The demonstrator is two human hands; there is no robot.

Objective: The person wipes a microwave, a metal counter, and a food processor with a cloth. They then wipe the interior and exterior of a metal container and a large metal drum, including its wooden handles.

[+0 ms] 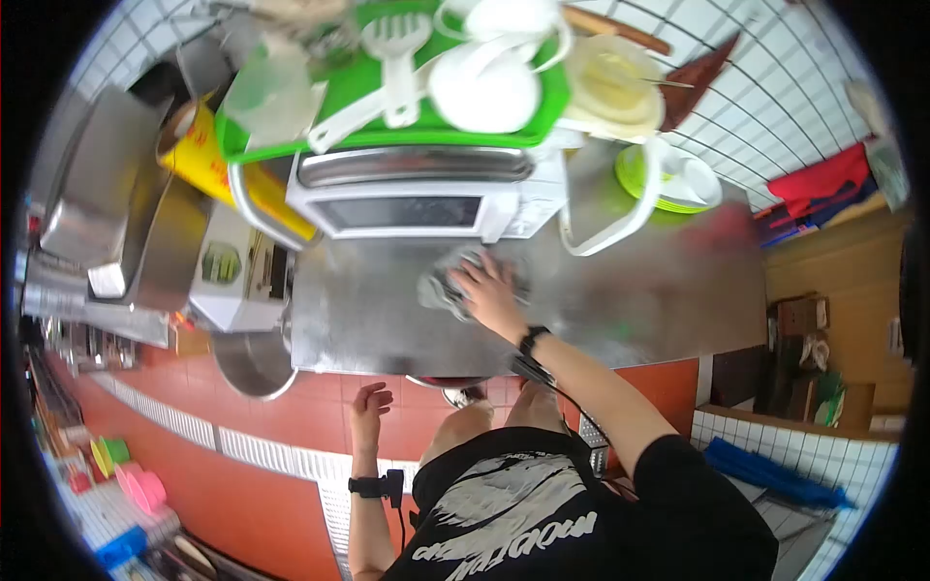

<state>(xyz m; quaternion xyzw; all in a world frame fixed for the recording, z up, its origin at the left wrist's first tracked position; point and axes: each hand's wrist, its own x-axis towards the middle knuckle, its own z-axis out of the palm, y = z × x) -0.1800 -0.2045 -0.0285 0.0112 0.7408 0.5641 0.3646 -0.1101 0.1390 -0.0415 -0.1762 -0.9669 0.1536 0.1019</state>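
Note:
My right hand (pixel 489 292) presses down on a crumpled grey cloth (pixel 441 288), its fingers bent over the bunched fabric. The cloth lies on the stainless steel table (pixel 358 324), just in front of a white microwave (pixel 402 211). Part of the cloth is hidden under my palm. Below the table's front edge, over the red floor, my left hand (pixel 370 399) hangs with its fingers loosely curled and apart; it holds nothing. Each wrist wears a black band.
Above the microwave, a green tray (pixel 358 126) holds white ladles and a slotted turner (pixel 397 58). Green and white bowls (pixel 668 179) stand at the table's back right. A yellow tube (pixel 218 160) leans at left. A metal pot (pixel 254 366) sits low beside the table.

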